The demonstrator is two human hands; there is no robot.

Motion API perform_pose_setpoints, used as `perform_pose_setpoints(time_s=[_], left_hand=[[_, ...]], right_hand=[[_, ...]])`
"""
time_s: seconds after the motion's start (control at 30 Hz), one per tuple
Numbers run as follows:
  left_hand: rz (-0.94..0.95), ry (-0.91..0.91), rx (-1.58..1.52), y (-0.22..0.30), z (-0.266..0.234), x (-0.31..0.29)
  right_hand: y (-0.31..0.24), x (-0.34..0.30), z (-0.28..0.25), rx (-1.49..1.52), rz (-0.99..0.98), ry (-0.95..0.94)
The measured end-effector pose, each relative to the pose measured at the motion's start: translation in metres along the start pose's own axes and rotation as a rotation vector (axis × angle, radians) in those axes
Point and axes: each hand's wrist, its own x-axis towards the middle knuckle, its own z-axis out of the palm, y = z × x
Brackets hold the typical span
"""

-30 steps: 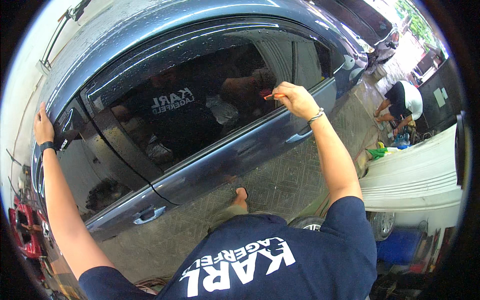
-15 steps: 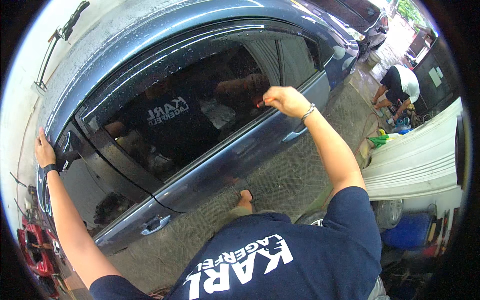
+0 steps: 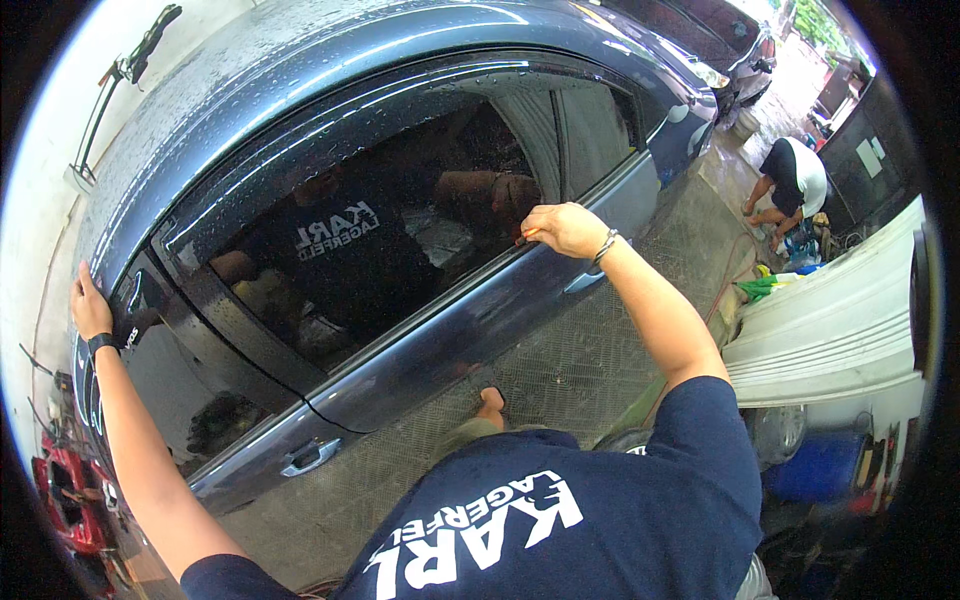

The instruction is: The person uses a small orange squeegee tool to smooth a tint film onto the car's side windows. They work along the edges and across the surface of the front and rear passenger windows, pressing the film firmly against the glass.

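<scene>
A blue-grey car stands side-on before me, its roof (image 3: 200,110) beaded with water. My right hand (image 3: 568,230) is closed in a pinch around a small orange tool with a dark tip (image 3: 526,238), mostly hidden by the fingers. That tip is at the lower edge of the dark tinted window (image 3: 400,290), near the trim strip; contact cannot be made out. Far to the left, my left hand (image 3: 90,305) lies flat against the car's upper edge, fingers stretched out and nothing held. A door handle (image 3: 312,453) sits below the other side window.
At the right a person (image 3: 795,180) crouches over things on the floor. Nearer stand a large white ribbed panel (image 3: 835,310) and a blue object (image 3: 820,465). Red parts (image 3: 75,500) are at the lower left. Another vehicle (image 3: 715,30) is beyond the car.
My right hand has moved down the glass with the orange tool, toward the window's lower edge. My left hand stays in place. The crouching person has shifted slightly.
</scene>
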Motion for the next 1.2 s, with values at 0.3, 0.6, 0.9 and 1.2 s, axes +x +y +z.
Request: perform_pose_setpoints(time_s=[0.3,0.6,0.9,1.2], left_hand=[[0.089,0.004,0.095,-0.016,-0.005,0.005],[0.004,0.035,0.063,-0.008,-0.011,-0.002],[0.057,0.03,0.06,-0.002,-0.014,-0.007],[0.091,0.044,0.018,0.009,-0.008,-0.009]], right_hand=[[-0.007,0.011,-0.003,0.064,-0.002,0.034],[0.007,0.017,-0.041,0.01,0.085,0.161],[0.025,0.002,-0.026,0.046,0.052,0.151],[0.04,-0.019,-0.011,-0.037,0.095,0.024]])
